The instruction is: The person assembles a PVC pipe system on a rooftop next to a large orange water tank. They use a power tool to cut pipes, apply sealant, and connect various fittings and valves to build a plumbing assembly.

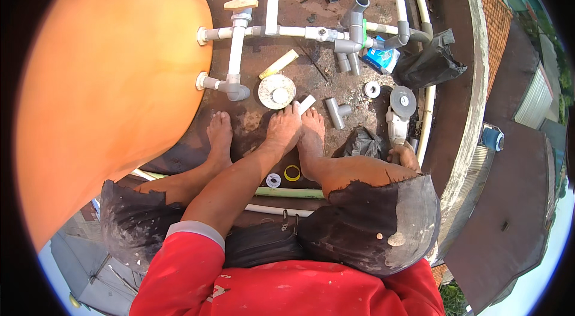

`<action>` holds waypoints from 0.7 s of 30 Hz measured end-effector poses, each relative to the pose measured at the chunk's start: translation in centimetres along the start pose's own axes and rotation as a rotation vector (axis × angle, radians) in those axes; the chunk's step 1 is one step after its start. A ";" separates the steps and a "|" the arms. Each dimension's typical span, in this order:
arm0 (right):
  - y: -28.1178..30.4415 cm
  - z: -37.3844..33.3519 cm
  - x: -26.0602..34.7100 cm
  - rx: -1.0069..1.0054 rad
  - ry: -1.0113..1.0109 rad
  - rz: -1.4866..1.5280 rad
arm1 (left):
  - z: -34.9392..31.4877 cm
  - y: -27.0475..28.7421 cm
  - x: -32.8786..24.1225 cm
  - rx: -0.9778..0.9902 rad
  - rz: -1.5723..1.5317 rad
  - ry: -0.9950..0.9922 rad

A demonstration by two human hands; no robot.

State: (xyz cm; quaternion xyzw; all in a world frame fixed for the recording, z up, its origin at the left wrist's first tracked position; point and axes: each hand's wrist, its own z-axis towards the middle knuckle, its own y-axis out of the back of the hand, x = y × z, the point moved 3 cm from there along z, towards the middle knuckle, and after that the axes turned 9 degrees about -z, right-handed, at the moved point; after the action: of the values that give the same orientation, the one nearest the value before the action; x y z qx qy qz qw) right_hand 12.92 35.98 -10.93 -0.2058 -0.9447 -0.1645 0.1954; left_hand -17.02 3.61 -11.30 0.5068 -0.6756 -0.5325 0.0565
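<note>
Between my feet, my left hand [283, 127] grips a short white pipe piece [306, 104], its free end sticking out toward the upper right over my right foot [312, 136]. Off to the right, my right hand [405, 157] is wrapped round the rear of an angle grinder [396, 128]. The grinder's round grey disc [403, 102] is at the far end, beside a black plastic bag [431, 60]. Just beyond my left fingers sits a round, stained whitish disc-shaped piece [277, 91]. A grey tee fitting [336, 114] lies between the pipe piece and the grinder.
A large orange tank [120, 76] fills the left side. White pipework [290, 31] with grey fittings crosses the far side. Loose yellowish pipe [278, 64], a white tape roll [372, 89], a yellow ring [291, 173] and a blue packet [381, 60] lie around. A low wall edge [473, 94] bounds the right.
</note>
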 end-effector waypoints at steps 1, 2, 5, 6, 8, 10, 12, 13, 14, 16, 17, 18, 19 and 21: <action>0.1 -0.2 -0.2 0.002 -0.014 0.032 | -0.1 0.1 -0.1 0.039 0.007 0.009; -0.2 -0.2 0.0 0.019 -0.032 0.036 | -0.2 0.0 0.5 0.013 -0.004 0.022; -0.7 -0.2 0.2 -0.016 -0.005 0.036 | -0.4 -0.3 1.8 0.059 -0.009 0.073; -0.4 -0.1 0.0 -0.014 0.016 0.028 | -0.8 -0.1 1.5 0.023 -0.047 0.031; 0.1 -0.7 0.4 -0.059 0.329 -0.419 | -2.0 0.8 1.0 -0.050 -0.118 -0.057; 0.3 -1.2 0.8 -0.145 0.429 -0.617 | -2.6 2.3 -0.1 -0.126 -0.175 -0.190; -0.5 -2.6 2.8 -0.261 0.322 -0.557 | -3.3 4.3 -1.3 -0.180 -0.216 -0.298; -1.5 -2.7 3.4 -0.274 0.317 -0.585 | -4.0 5.8 -1.4 -0.205 -0.221 -0.322; -1.5 -3.3 3.7 -0.310 0.305 -0.612 | -4.2 7.3 -2.3 -0.226 -0.235 -0.366; -1.8 -4.4 4.7 -0.333 0.279 -0.651 | -4.7 9.8 -3.2 -0.205 -0.263 -0.412; -2.1 -5.4 5.5 -0.324 0.266 -0.663 | -5.0 11.3 -3.7 -0.195 -0.278 -0.434; -2.0 -6.7 6.1 -0.321 0.244 -0.676 | -5.0 12.8 -4.6 -0.223 -0.311 -0.472; -2.0 -8.0 6.7 -0.317 0.223 -0.690 | -5.0 14.5 -5.3 -0.253 -0.344 -0.509; -2.6 -9.5 8.2 -0.287 0.196 -0.720 | -5.2 19.4 -7.2 -0.312 -0.446 -0.563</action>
State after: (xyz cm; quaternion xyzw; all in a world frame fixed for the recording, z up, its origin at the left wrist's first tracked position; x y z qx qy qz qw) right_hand 7.74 32.71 0.31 0.1301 -0.9006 -0.3718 0.1837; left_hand -22.47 3.98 9.31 0.4608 -0.4485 -0.7463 -0.1717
